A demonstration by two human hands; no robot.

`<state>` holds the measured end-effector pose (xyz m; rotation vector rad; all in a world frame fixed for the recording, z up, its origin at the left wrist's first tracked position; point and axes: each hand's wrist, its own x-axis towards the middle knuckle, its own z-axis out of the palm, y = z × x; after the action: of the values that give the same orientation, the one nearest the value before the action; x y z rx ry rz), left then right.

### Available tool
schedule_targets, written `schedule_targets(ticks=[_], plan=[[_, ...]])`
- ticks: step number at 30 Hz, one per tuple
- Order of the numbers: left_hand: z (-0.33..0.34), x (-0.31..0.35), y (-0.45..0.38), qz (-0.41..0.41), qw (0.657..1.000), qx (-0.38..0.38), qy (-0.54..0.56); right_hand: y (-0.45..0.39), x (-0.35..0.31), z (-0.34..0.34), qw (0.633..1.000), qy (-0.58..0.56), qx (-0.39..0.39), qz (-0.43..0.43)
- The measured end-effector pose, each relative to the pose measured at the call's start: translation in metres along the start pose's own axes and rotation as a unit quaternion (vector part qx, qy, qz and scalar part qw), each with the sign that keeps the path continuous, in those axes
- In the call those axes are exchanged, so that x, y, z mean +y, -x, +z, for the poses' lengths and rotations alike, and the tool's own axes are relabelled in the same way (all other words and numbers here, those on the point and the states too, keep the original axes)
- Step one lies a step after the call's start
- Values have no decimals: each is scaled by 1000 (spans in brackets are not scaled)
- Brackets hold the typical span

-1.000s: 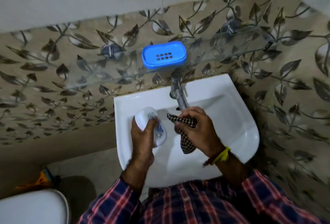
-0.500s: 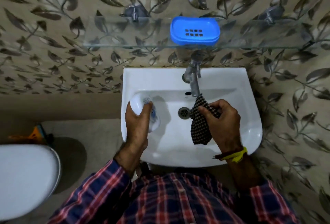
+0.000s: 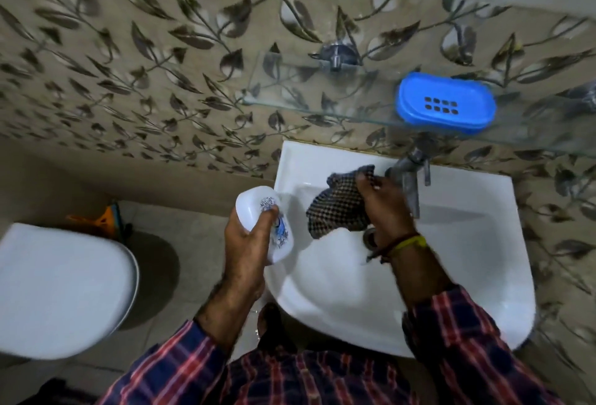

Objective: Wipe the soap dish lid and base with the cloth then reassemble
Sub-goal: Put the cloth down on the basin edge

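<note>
Sink [image 3: 322,159] — cloth [image 3: 335,208] (right hand [image 3: 387,208]), lid [image 3: 258,211] in left hand [image 3: 248,240]

Left hand [image 3: 248,237] grips white lid [image 3: 258,211]; right hand [image 3: 383,201] holds cloth [image 3: 335,208] (checked) over sink [image 3: 483,275].

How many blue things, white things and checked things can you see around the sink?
Blue: 1, the soap dish base on the glass shelf.
White: 3, the lid, the sink, the toilet.
Checked: 1, the cloth.
Total: 5
</note>
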<state>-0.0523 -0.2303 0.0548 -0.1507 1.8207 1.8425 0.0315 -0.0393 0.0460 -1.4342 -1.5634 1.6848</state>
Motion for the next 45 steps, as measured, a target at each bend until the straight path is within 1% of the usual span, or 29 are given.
schedule_targets(ticks=[2,4,6,10,13,18,20,24,27,30,33,35,38,40,45], plan=[[0,5,-4,10,1000,2,3,-24,-17,22,997,8,-1,-74],[2,9,-8,19,1000,3,6,-48,-26,39,993,20,1,-113],[4,12,-11,28,1000,0,7,-70,-18,48,992,64,10,-104],[11,12,-16,18,1000,-16,19,-102,10,57,979,198,43,-30],[17,11,-18,7,999,-36,19,-111,13,61,975,213,60,-24],[30,10,-27,-3,997,-70,31,-109,12,61,966,241,76,-57],[39,8,-30,-4,997,-69,26,-102,11,57,955,267,88,-99],[54,-3,-34,7,998,-57,27,-66,16,39,953,235,75,-177],[64,-14,-35,-35,997,-60,36,-36,21,14,956,202,62,-206],[69,-25,-32,-98,988,-78,90,-6,17,-16,953,172,94,-230],[75,-27,-24,-208,960,-119,145,13,11,-37,943,171,103,-265],[82,-27,-16,-257,942,-142,163,18,6,-46,941,167,105,-276],[94,-29,-2,-287,932,-153,159,25,-2,-59,939,154,107,-289],[101,-29,7,-305,919,-162,189,31,-6,-68,931,148,108,-316],[113,-18,24,-324,879,-215,276,42,-28,-86,879,169,131,-426]])
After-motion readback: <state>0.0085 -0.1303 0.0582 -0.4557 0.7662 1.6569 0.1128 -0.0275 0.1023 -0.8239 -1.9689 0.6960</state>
